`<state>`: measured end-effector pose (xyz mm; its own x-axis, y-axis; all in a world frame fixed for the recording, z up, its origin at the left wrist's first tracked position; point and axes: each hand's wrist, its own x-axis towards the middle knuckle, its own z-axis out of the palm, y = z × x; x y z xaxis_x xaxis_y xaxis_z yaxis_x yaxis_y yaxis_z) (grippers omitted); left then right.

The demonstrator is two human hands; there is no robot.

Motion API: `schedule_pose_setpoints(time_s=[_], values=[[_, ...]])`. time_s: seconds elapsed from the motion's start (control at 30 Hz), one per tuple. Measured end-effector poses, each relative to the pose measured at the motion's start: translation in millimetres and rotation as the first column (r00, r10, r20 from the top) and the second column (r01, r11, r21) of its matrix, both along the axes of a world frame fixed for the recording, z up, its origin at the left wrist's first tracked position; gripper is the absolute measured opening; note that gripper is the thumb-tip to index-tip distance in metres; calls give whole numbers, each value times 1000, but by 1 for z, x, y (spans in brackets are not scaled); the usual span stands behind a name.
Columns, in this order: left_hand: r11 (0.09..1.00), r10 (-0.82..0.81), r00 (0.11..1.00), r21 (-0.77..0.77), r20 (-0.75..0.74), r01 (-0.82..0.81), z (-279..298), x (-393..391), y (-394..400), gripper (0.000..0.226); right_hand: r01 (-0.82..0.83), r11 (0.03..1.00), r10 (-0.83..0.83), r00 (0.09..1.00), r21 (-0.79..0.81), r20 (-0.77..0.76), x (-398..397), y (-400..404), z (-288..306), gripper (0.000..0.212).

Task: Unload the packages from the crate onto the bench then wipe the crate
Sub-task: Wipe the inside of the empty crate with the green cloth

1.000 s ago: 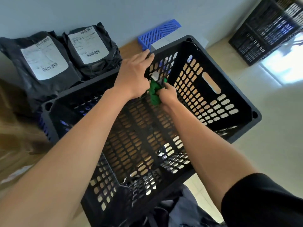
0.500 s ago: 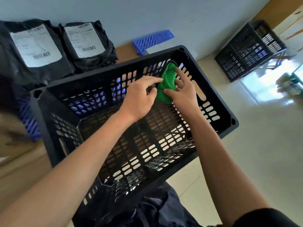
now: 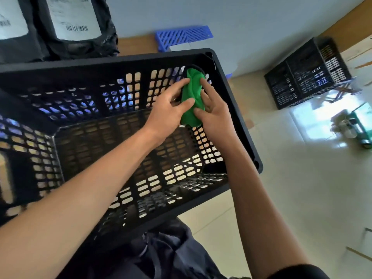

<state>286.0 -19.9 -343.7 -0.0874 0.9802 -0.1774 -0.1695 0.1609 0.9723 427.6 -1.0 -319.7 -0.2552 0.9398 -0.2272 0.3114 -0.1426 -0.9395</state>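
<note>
The left hand (image 3: pixel 167 109) has its fingers (image 3: pixel 177 85) spread over a green cloth (image 3: pixel 192 97), thumb pressed on its front, pinching it. The right hand (image 3: pixel 215 113) grips the same cloth from the other side, fingers curled along its edge. The cloth sits bunched against the inner far-right corner of the black crate (image 3: pixel 100 63), which holds nothing else. Both forearms reach down into the crate. Beyond the crate's far rim, two black packages (image 3: pixel 80 37) with white labels lie on the tabletop (image 3: pixel 134 45), beside a blue rack (image 3: pixel 181 37). Another black crate (image 3: pixel 308 73) stands on the floor (image 3: pixel 302 188) at right.
</note>
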Motion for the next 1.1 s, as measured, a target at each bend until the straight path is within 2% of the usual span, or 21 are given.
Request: schedule_pose_setpoints(time_s=[0.1, 0.17, 0.27, 0.33, 0.37, 0.43, 0.5, 0.6, 0.77, 0.97, 1.1], values=[[994, 100, 991, -43, 85, -96, -9, 11, 8, 57, -84, 994, 84, 996, -69, -3, 15, 12, 6, 76], [981, 184, 971, -86, 151, -173, -15, 17, 15, 55, -120, 993, 121, 989, -16, 80, 26, 23, 12, 73], [958, 275, 914, -166, 297, -235, -23, 25, 26, 52, -106, 962, 17, 943, 251, 333, 44, 37, 20, 59], [940, 333, 885, -188, 324, -285, -28, 32, 34, 50, -112, 877, -105, 904, 467, 415, 57, 45, 21, 50], [930, 361, 878, -190, 315, -314, -29, 37, 38, 50, -138, 841, -133, 885, 524, 447, 63, 49, 19, 48], [913, 403, 887, -165, 226, -373, -30, 50, 44, 50, -217, 831, -114, 835, 513, 538, 74, 55, 12, 50], [913, 406, 909, -81, 93, -399, -31, 65, 48, 53, -270, 863, -40, 806, 426, 591, 81, 57, 1, 51], [919, 393, 919, 45, -30, -391, -34, 86, 51, 65, -274, 867, 1, 835, 415, 550, 82, 52, -13, 49], [907, 414, 904, 126, -108, -401, -37, 106, 63, 65, -213, 855, -42, 880, 473, 473, 80, 51, -16, 50], [942, 329, 933, 121, -147, -313, -62, 118, 62, 57, -217, 820, -73, 878, 529, 473, 76, 49, -14, 50], [954, 293, 853, 193, -433, -229, -92, 107, 58, 64, -265, 786, -80, 853, 558, 516, 74, 50, -15, 51]])
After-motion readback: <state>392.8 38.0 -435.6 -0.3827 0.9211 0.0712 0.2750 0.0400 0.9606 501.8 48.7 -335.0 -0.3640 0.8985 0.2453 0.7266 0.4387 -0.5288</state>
